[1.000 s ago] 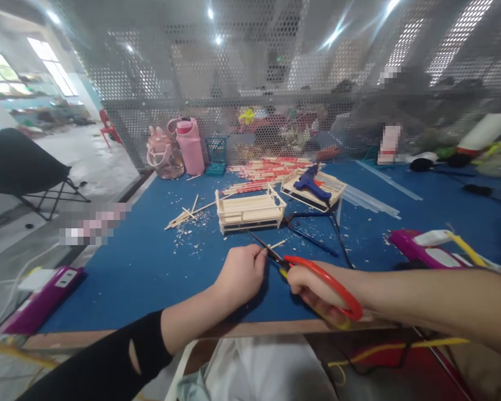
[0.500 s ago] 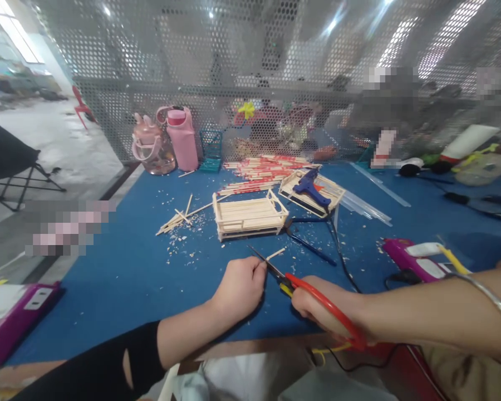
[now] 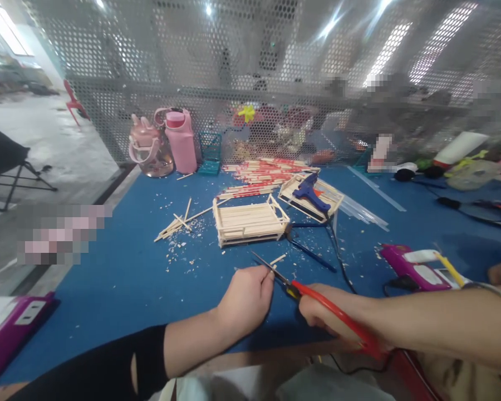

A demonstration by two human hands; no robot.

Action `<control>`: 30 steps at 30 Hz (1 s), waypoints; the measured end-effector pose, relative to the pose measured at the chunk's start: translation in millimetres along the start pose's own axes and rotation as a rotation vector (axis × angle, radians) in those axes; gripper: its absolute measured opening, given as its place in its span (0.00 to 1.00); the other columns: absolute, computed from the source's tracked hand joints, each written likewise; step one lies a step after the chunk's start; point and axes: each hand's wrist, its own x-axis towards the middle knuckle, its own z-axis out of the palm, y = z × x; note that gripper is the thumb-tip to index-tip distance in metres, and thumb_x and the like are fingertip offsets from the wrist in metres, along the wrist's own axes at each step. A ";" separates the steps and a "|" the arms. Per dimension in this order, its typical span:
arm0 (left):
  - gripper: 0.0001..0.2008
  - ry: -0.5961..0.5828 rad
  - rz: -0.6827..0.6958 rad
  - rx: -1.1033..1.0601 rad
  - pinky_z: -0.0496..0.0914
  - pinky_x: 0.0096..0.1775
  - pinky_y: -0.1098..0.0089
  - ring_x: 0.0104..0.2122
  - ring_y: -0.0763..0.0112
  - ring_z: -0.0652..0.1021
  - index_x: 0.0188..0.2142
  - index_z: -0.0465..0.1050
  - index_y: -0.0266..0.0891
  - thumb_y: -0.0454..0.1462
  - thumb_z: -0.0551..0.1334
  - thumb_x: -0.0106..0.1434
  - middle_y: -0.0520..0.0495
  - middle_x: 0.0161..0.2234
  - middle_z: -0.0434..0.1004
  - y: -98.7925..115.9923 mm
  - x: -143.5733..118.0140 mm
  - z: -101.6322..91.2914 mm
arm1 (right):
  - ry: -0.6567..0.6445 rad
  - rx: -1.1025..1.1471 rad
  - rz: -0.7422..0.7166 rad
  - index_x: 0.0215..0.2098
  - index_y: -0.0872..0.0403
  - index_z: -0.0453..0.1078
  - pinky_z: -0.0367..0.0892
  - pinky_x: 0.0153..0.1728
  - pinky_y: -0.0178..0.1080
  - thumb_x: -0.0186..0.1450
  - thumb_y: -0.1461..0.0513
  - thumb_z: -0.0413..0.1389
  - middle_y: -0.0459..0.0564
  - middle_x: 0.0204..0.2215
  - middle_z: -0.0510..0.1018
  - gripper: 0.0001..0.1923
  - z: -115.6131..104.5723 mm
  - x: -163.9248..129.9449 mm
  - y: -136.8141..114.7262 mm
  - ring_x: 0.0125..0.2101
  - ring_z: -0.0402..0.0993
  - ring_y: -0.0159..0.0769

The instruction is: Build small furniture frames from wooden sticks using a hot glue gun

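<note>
My left hand (image 3: 248, 298) is closed on a thin wooden stick (image 3: 279, 259), whose pale end sticks out past the thumb. Red-handled scissors (image 3: 307, 289) are in my right hand (image 3: 332, 309), fingers wrapped around the grips. Their blades cross the stick right by my left thumb; whether they are fully closed is hard to see. Beyond my hands stands a small frame built of wooden sticks (image 3: 250, 220). Blue-handled pliers (image 3: 315, 257) lie at its right corner.
A blue glue gun (image 3: 311, 192) rests on a second stick frame (image 3: 332, 201). Red-marked sticks (image 3: 271, 171) are heaped at the back. Loose sticks (image 3: 175, 225) and chips lie left. Clear glue sticks (image 3: 363, 210), pink bottles (image 3: 181, 142) and purple power strips (image 3: 396, 262) surround the workspace.
Both hands and the scissors have shifted slightly right and down in the picture, as the view moved a little. The grips on stick and scissors look the same.
</note>
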 end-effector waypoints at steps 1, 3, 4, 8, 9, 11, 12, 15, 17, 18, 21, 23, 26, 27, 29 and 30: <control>0.16 -0.006 -0.012 0.006 0.58 0.28 0.72 0.22 0.73 0.65 0.21 0.63 0.39 0.36 0.48 0.64 0.50 0.21 0.68 -1.0 1.3 -0.2 | -0.008 0.003 -0.011 0.13 0.52 0.49 0.38 0.16 0.34 0.40 0.67 0.49 0.39 0.09 0.47 0.10 0.8 3.8 1.8 0.13 0.43 0.25; 0.16 -0.017 -0.039 0.010 0.58 0.28 0.72 0.21 0.73 0.65 0.21 0.64 0.39 0.35 0.48 0.64 0.50 0.20 0.68 -2.8 3.8 -1.2 | -0.043 0.015 -0.025 0.12 0.52 0.47 0.41 0.17 0.35 0.41 0.68 0.50 0.39 0.10 0.46 0.13 2.9 13.1 7.6 0.15 0.44 0.26; 0.16 -0.018 -0.055 0.010 0.58 0.28 0.72 0.21 0.73 0.65 0.21 0.65 0.39 0.34 0.48 0.64 0.50 0.19 0.67 -3.4 5.0 -1.8 | -0.038 0.022 -0.056 0.12 0.52 0.47 0.42 0.17 0.35 0.42 0.68 0.51 0.40 0.10 0.46 0.14 4.0 18.0 11.1 0.16 0.45 0.27; 0.16 -0.011 -0.110 0.010 0.58 0.28 0.71 0.21 0.73 0.66 0.22 0.66 0.38 0.34 0.49 0.64 0.50 0.19 0.68 -2.8 7.9 -4.6 | -0.030 0.006 -0.125 0.09 0.53 0.48 0.43 0.18 0.36 0.43 0.68 0.53 0.42 0.09 0.48 0.16 7.0 31.9 21.7 0.18 0.47 0.29; 0.16 -0.013 -0.112 0.009 0.58 0.28 0.71 0.21 0.73 0.66 0.22 0.67 0.38 0.34 0.49 0.64 0.50 0.19 0.68 -2.1 8.3 -5.2 | -0.029 -0.003 -0.121 0.09 0.53 0.48 0.43 0.18 0.36 0.44 0.68 0.53 0.42 0.08 0.48 0.16 7.1 32.4 21.8 0.18 0.47 0.29; 0.16 -0.023 -0.102 0.014 0.58 0.28 0.71 0.21 0.73 0.66 0.22 0.68 0.38 0.34 0.49 0.64 0.50 0.19 0.69 -0.8 8.6 -6.4 | -0.027 -0.016 -0.094 0.09 0.52 0.47 0.42 0.17 0.36 0.45 0.67 0.52 0.42 0.08 0.48 0.16 6.1 29.4 18.8 0.16 0.47 0.29; 0.16 -0.029 -0.098 0.022 0.58 0.27 0.71 0.21 0.73 0.66 0.22 0.69 0.38 0.34 0.49 0.64 0.50 0.19 0.69 -0.5 8.6 -7.2 | -0.032 -0.020 -0.076 0.09 0.52 0.47 0.40 0.17 0.36 0.45 0.66 0.51 0.41 0.08 0.48 0.15 4.9 26.4 16.5 0.15 0.46 0.28; 0.17 -0.048 -0.095 0.049 0.58 0.28 0.71 0.22 0.72 0.67 0.22 0.71 0.37 0.34 0.50 0.63 0.49 0.20 0.71 -2.6 8.1 -11.5 | -0.094 -0.010 -0.093 0.12 0.51 0.48 0.38 0.16 0.35 0.47 0.64 0.50 0.39 0.08 0.47 0.13 -1.8 15.0 15.5 0.13 0.43 0.26; 0.17 -0.062 -0.075 0.047 0.59 0.28 0.71 0.23 0.71 0.69 0.23 0.73 0.37 0.37 0.51 0.63 0.49 0.21 0.74 -6.6 6.9 -16.0 | -0.143 0.030 -0.174 0.15 0.51 0.51 0.41 0.16 0.34 0.50 0.61 0.51 0.38 0.10 0.50 0.11 -8.2 7.7 28.4 0.14 0.45 0.26; 0.16 -0.066 -0.060 0.036 0.60 0.29 0.71 0.24 0.71 0.70 0.24 0.74 0.37 0.38 0.52 0.63 0.49 0.22 0.75 -9.0 6.2 -18.5 | -0.133 0.052 -0.237 0.17 0.52 0.54 0.45 0.17 0.33 0.51 0.59 0.52 0.38 0.12 0.53 0.11 -11.6 4.6 40.2 0.15 0.48 0.26; 0.15 -0.061 -0.039 -0.028 0.63 0.30 0.72 0.26 0.70 0.73 0.29 0.76 0.37 0.41 0.54 0.61 0.50 0.26 0.78 -15.3 3.6 -25.1 | 0.151 0.037 -0.324 0.22 0.52 0.59 0.55 0.23 0.34 0.55 0.49 0.53 0.42 0.17 0.63 0.16 -23.0 -1.3 90.3 0.20 0.59 0.31; 0.13 -0.041 -0.052 -0.066 0.64 0.31 0.72 0.27 0.70 0.73 0.31 0.77 0.37 0.41 0.56 0.60 0.50 0.27 0.79 -17.2 2.7 -27.3 | 0.462 -0.074 -0.229 0.20 0.51 0.61 0.58 0.26 0.37 0.57 0.46 0.50 0.46 0.18 0.67 0.19 -31.8 -1.9 122.9 0.23 0.64 0.37; 0.14 -0.013 -0.073 -0.073 0.65 0.31 0.72 0.27 0.69 0.74 0.30 0.77 0.37 0.44 0.57 0.58 0.49 0.26 0.79 -16.7 3.2 -27.3 | 0.566 -0.188 -0.056 0.18 0.51 0.63 0.61 0.31 0.40 0.61 0.48 0.48 0.53 0.22 0.74 0.20 -46.3 0.4 145.5 0.27 0.70 0.44; 0.15 -0.012 -0.069 -0.067 0.65 0.31 0.71 0.27 0.69 0.74 0.30 0.77 0.37 0.44 0.57 0.58 0.49 0.26 0.79 -16.2 3.7 -26.8 | 0.539 -0.250 -0.018 0.16 0.51 0.62 0.61 0.30 0.40 0.61 0.49 0.48 0.54 0.21 0.74 0.21 -51.2 1.8 144.5 0.26 0.71 0.44; 0.15 -0.022 -0.047 -0.049 0.65 0.31 0.71 0.27 0.69 0.74 0.29 0.77 0.37 0.45 0.57 0.58 0.49 0.26 0.79 -15.5 4.5 -26.0 | 0.515 -0.369 0.023 0.12 0.51 0.58 0.59 0.27 0.39 0.63 0.51 0.48 0.55 0.18 0.73 0.24 -60.2 5.8 133.0 0.23 0.70 0.42; 0.16 -0.028 -0.030 -0.042 0.65 0.31 0.71 0.27 0.69 0.74 0.29 0.78 0.37 0.45 0.57 0.59 0.49 0.27 0.80 -15.4 4.6 -25.9 | 0.520 -0.400 0.026 0.11 0.51 0.57 0.59 0.25 0.38 0.63 0.52 0.48 0.55 0.17 0.72 0.24 -63.9 8.5 124.4 0.22 0.70 0.41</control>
